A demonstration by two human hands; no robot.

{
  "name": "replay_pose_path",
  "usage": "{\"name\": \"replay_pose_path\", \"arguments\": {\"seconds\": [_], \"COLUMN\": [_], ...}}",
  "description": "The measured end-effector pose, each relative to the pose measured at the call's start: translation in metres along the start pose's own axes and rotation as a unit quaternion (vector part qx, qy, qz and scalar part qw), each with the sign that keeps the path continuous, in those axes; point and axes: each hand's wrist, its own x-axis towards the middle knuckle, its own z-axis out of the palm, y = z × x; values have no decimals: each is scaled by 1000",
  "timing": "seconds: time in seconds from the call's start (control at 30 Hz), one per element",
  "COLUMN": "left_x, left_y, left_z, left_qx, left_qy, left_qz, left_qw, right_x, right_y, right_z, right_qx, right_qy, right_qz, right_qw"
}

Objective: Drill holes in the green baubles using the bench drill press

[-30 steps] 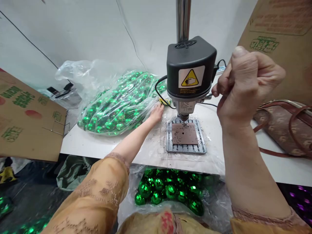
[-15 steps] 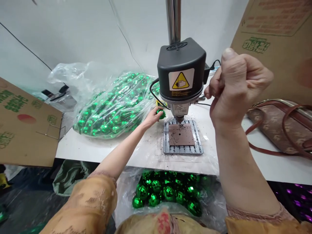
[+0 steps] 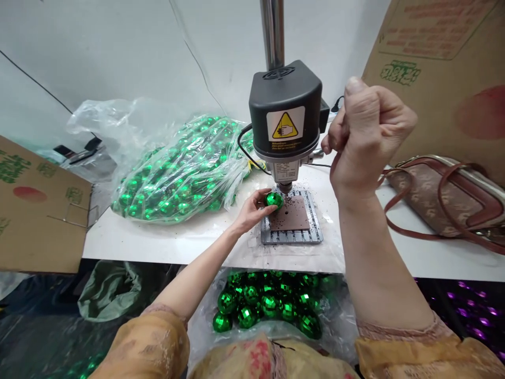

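Against a pale-grey wall point(image 3: 130, 52) stands a black-and-silver drill press point(image 3: 288, 84). Work looks unfinished: the left hand point(image 3: 252, 211) pinches a green faceted ball point(image 3: 274, 199) at the brown square board point(image 3: 296, 217)'s far-left corner, off its hole point(image 3: 286, 212); more green balls point(image 3: 270, 305) fill clear plastic bags point(image 3: 233, 190) left and near, finished or not, I cannot tell. The right hand point(image 3: 366, 137) is clenched by the metal lever point(image 3: 316, 154), its grip hidden. Dark specks point(image 3: 279, 217) dot the board and white tabletop point(image 3: 126, 245).
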Motion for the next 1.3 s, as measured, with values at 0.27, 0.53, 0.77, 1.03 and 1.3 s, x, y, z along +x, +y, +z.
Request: {"name": "replay_pose_path", "arguments": {"seconds": [0.27,0.53,0.77,1.03,1.3], "left_x": [1,-3,-6,-5,-6], "left_y": [-9,-1,-6,-17,-22], "left_z": [14,29,43,42,42], "left_qx": [42,168,108,91,65], "left_qy": [-36,-3,11,11,3], "left_qz": [9,52,42,28,26], "left_qw": [998,984,993,995,998], "right_x": [-3,-4,-5,-33,-44], "right_y": [-3,0,-7,-4,3], "right_z": [-2,-5,-5,-16,-23], "right_qx": [-35,-70,-51,-18,10], "right_qy": [-16,-20,-23,21,13], "right_qz": [27,56,29,-44,-87], "right_qw": [999,996,998,999,996]}}
